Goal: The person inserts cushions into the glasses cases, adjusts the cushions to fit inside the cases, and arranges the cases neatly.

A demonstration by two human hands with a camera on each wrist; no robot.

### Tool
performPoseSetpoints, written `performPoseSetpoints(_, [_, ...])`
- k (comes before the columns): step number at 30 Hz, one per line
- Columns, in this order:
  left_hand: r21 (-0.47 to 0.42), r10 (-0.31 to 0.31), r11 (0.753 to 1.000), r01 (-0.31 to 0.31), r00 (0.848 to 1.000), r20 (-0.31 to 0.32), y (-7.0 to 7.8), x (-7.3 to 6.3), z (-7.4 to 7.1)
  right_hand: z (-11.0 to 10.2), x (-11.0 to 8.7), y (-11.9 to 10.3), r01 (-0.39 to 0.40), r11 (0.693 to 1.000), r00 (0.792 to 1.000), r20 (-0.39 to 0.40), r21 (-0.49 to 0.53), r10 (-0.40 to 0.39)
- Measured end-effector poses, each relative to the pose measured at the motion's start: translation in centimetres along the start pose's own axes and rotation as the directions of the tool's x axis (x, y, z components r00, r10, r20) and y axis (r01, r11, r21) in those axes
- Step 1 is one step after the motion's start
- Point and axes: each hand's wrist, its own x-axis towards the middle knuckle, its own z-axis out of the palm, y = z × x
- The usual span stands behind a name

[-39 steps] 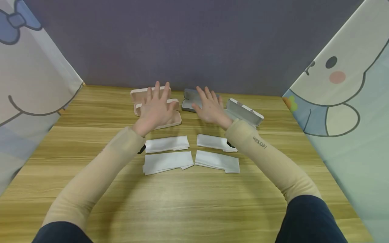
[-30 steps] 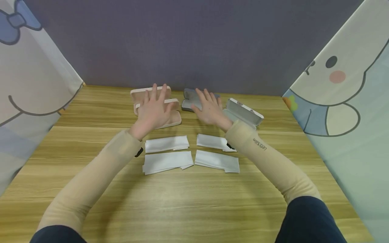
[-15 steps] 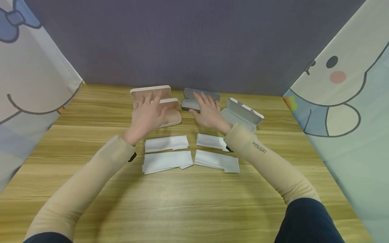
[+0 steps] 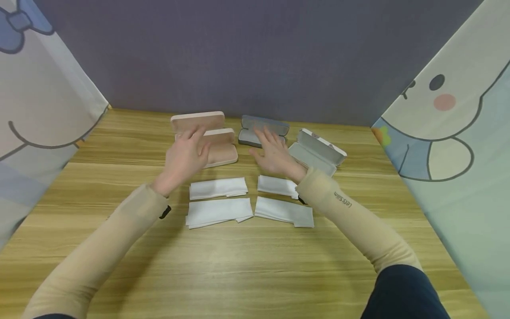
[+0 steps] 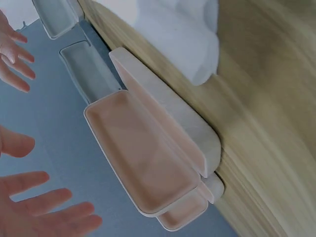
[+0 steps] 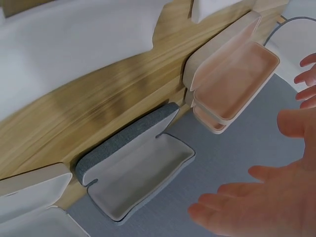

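Observation:
My left hand (image 4: 183,157) hovers over the left side of two pink glasses cases, fingers spread and holding nothing. The front pink case (image 4: 223,154) stands with its lid raised; the rear pink case (image 4: 199,120) sits close behind it, also open and partly hidden. My right hand (image 4: 275,154) is in the air in front of an open grey glasses case (image 4: 249,136), its fingers extended and apart from the case in the right wrist view. Right of it lies an open white glasses case (image 4: 318,148) with a patterned outside and grey lining. All visible case interiors look empty.
Several folded white cloths lie in two rows nearer me, among them a front left cloth (image 4: 219,212) and a front right cloth (image 4: 284,212). A dark grey panel (image 4: 255,57) rises behind the wooden table (image 4: 239,274); printed cartoon panels flank both sides.
My left hand has drawn back and to the left, uncovering more of the pink cases. My right hand has shifted slightly toward me. Cases and cloths stay put.

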Motion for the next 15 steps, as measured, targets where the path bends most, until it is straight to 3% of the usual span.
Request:
performPoseSetpoints(9, [0.001,0.035,0.999,-0.035,0.999,0.0,-0.7,-0.7,0.1,1.1,0.1,0.4,0.012,1.0,1.0,0.019,0.001,-0.012])
performPoseSetpoints(15, [-0.003,0.015,1.0,-0.015,0.999,0.035,-1.3,-1.4,0.2,1.9,0.2,0.4,0.006,1.0,0.999,0.031,-0.024,-0.005])
